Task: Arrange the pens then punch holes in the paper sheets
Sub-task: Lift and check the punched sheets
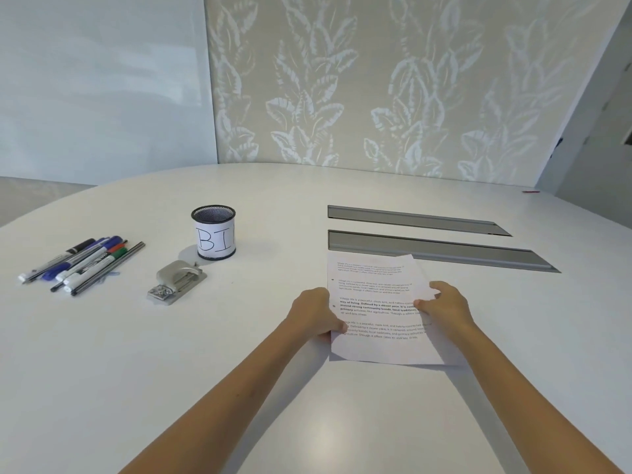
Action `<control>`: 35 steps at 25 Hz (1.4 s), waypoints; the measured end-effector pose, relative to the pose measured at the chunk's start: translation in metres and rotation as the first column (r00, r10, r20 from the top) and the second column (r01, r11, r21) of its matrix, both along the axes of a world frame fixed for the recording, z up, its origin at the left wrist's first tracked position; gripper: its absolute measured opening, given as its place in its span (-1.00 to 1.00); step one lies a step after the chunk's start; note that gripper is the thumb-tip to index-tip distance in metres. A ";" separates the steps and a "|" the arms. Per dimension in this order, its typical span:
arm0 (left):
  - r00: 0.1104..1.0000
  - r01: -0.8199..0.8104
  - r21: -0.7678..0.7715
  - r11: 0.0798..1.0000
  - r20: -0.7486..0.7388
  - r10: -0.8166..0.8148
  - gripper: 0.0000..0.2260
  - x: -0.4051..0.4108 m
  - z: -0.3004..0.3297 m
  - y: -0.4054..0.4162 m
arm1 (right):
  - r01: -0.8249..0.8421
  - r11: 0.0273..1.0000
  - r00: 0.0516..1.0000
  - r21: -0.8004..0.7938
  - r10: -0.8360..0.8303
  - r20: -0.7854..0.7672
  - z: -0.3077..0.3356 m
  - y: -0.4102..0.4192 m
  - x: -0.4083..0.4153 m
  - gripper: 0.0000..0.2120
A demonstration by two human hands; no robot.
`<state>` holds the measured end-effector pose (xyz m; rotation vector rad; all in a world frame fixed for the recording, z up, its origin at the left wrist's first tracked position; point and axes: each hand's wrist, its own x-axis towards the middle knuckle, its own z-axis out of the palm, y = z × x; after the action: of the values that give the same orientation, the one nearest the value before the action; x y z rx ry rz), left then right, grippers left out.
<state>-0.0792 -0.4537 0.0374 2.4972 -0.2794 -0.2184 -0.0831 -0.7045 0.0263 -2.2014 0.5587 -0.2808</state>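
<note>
Left hand (pixel 316 314): fingers clamped on white printed paper sheets (pixel 379 309), left edge.
Right hand (pixel 448 307): pinching right edge.

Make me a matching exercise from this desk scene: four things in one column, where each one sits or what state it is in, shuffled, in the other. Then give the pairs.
Things:
1. pens
2. mesh cup
3. hole punch
4. paper sheets

Places or states:
A. held at both side edges by the left hand and right hand
B. lying loose in a bunch at the far left of the table
C. standing upright, nothing visible inside, with a white label
D. between the bunch and the sheets, in front of the cup

Pairs: 1-B, 2-C, 3-D, 4-A
</note>
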 end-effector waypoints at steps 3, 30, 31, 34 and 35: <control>1.000 -0.009 0.042 0.999 0.008 0.008 -0.63 0.001 0.001 0.000 | -0.034 0.983 0.999 -0.180 0.031 -0.021 -0.003 0.004 -0.001 -0.65; 0.798 -0.475 0.109 0.873 0.471 0.375 -0.55 0.043 0.005 0.197 | 0.088 0.987 0.969 -0.137 -0.053 0.241 0.023 0.130 0.007 -0.51; 0.807 -0.502 0.132 0.855 0.425 0.409 -0.60 0.050 0.005 0.217 | 0.049 0.989 0.969 -0.140 -0.014 0.245 0.021 0.152 0.009 -0.53; 0.909 -0.390 0.192 0.901 0.236 0.343 -0.66 0.066 0.001 0.252 | -0.069 0.986 0.973 -0.152 0.100 0.206 0.009 0.219 0.013 -0.55; 0.929 -0.345 0.161 0.925 0.202 0.311 -0.68 0.070 0.001 0.258 | -0.100 0.984 0.975 -0.145 0.126 0.184 0.002 0.239 0.015 -0.56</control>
<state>-0.0097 -0.1960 0.0385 2.7124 0.1026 0.1172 -0.0683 -0.4656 0.0284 -2.2940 0.3142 -0.4772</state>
